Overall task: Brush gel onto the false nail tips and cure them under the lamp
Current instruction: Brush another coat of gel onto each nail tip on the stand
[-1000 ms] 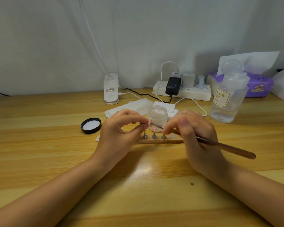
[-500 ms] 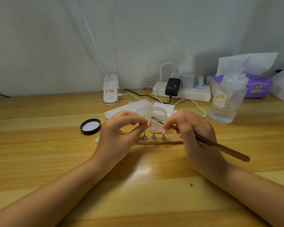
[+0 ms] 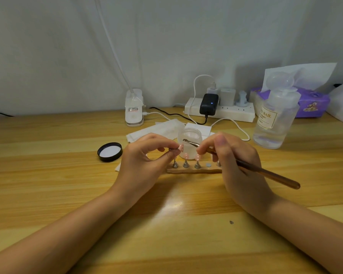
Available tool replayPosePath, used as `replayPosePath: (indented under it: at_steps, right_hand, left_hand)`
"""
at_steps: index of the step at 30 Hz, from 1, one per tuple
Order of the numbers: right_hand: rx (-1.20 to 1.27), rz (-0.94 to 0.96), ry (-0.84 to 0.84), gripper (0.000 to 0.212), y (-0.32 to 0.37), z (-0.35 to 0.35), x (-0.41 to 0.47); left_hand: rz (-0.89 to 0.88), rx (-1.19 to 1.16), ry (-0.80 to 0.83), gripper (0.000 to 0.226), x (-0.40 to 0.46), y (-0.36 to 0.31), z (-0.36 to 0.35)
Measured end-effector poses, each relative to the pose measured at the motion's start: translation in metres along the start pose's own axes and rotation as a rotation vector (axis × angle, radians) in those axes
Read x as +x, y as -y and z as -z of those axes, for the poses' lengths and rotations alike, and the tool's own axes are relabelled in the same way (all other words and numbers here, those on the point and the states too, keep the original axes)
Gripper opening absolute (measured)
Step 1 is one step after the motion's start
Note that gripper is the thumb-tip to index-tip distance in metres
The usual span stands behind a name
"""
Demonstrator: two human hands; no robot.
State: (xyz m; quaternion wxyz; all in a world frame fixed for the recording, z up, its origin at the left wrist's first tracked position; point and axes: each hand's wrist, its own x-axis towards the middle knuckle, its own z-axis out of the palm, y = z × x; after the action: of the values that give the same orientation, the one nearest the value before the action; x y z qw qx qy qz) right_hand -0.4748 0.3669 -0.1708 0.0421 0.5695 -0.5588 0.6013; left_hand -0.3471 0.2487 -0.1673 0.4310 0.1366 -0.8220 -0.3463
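My left hand (image 3: 145, 161) pinches a small metal peg with a pink false nail tip (image 3: 181, 148) on its end, held above the wooden holder strip (image 3: 194, 171). My right hand (image 3: 234, 161) grips a brown-handled gel brush (image 3: 265, 173); its metal tip points left, just above and right of the held nail tip, in front of the open gel jar (image 3: 190, 139). Three metal pegs stand on the strip, two with pink tips (image 3: 197, 157). The white lamp base (image 3: 134, 109) stands at the back; its head is out of view.
The jar's black lid (image 3: 110, 152) lies left of my hands. White wipes (image 3: 156, 129) sit behind the jar. A power strip (image 3: 220, 111) with chargers and cables runs along the wall. A clear bottle (image 3: 273, 119) and a purple tissue pack (image 3: 313, 103) stand at the right.
The brush tip has lifted off the held nail tip and now points a little higher, in front of the jar. My left hand stays almost still.
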Motion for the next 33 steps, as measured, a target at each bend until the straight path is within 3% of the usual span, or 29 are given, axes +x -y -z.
replayPosePath:
  at_steps: [12, 22, 27, 33]
  right_hand:
    - [-0.027, 0.035, -0.052, 0.043, 0.0031, 0.0009, -0.0014]
    - [-0.02, 0.043, 0.004, 0.047, 0.0027, -0.0008, -0.0031]
    - [-0.018, 0.031, -0.025, 0.04, 0.0005, -0.0002, -0.0009]
    - [-0.099, 0.141, 0.033, 0.054, -0.0007, -0.0038, -0.0016]
  left_hand:
    - [0.009, -0.009, 0.004, 0.013, 0.0002, -0.0014, -0.0003]
    - [0.003, 0.0, -0.008, 0.015, -0.0007, 0.0001, 0.0006]
    - [0.001, -0.005, 0.003, 0.016, -0.0005, -0.0003, 0.0001]
    - [-0.023, -0.01, -0.007, 0.014, -0.0007, -0.0005, -0.0001]
